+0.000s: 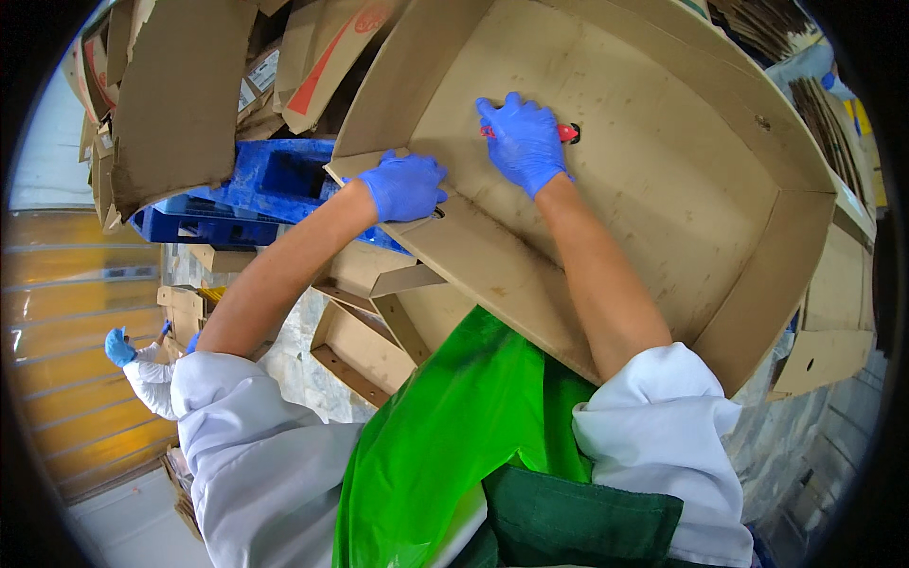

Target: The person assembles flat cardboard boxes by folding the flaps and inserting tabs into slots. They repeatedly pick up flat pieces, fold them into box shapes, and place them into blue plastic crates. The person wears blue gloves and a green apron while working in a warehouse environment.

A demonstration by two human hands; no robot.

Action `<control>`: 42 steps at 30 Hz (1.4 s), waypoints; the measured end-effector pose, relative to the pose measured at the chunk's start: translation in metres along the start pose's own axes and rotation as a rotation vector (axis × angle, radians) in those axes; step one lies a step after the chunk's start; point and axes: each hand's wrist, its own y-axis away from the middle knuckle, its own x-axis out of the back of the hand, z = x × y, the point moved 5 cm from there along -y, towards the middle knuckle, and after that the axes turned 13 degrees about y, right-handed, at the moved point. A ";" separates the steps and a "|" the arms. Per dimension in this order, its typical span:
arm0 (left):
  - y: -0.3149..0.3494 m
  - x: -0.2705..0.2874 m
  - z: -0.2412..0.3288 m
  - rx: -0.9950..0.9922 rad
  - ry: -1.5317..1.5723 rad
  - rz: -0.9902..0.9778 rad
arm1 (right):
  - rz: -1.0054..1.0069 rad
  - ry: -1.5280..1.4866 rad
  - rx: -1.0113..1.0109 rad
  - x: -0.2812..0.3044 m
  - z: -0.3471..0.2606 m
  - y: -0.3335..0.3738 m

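Observation:
A large open cardboard box (625, 170) with low walls lies tilted in front of me, its inside showing. My left hand (405, 187), in a blue glove, is closed over the box's near left corner, its fingers on the wall. Over the box's bottom is my right hand (521, 142), also gloved in blue. It is closed around a red box cutter (568, 133), whose black end sticks out to the right and whose red end shows at the left. Whether a blade is out cannot be seen.
Blue plastic pallets (275, 180) stand at the left, with flattened cardboard (180, 104) piled on them. More open boxes (365, 346) lie on the floor below. Cardboard stacks (833, 142) stand at the right. A person (147, 369) works at the far left, by yellow strip curtains (76, 331).

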 end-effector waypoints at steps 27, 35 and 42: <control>-0.027 0.087 0.013 -0.250 -0.117 0.671 | -0.175 -0.491 -0.092 -0.054 0.011 -0.023; 0.050 0.138 0.011 -0.286 0.214 1.353 | -0.734 -0.793 -0.063 -0.094 0.060 -0.039; 0.110 0.186 -0.015 0.251 0.060 0.796 | -1.203 -0.208 0.199 0.054 0.101 -0.052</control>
